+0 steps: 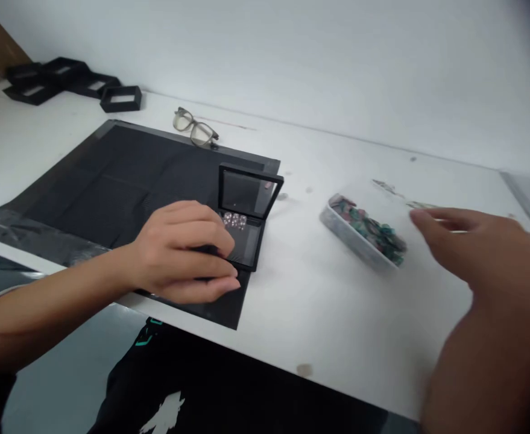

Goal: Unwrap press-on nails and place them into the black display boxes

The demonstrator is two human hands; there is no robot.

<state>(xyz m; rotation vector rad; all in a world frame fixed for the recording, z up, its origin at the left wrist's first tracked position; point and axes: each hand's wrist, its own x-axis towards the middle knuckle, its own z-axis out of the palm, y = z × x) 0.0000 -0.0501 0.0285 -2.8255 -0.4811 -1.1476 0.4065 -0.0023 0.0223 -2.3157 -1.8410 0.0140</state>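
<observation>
A small black hinged display case (pixel 252 241) stands with its lid up on the black mat, its clear film windows showing. Pinkish sparkling pieces (pixel 234 220) lie in a short row inside it near the hinge. My left hand (pixel 187 253) is closed at the near left edge of the case, fingers curled and covering that corner. On the right, my right hand (pixel 477 241) is closed in a pinch beside a thin, pale, slender item (pixel 416 205); whether its fingertips grip this is blurred. Between the hands sits a clear plastic box (pixel 353 241) of green and reddish flat pieces (pixel 371 229).
The black mat (pixel 111 175) covers the left part of the white table (pixel 319 313). Eyeglasses (pixel 195 128) lie at its far edge. Several black open frames (pixel 120 99) are piled at the back left. A small thin item (pixel 384 187) lies behind the plastic box, before the white wall.
</observation>
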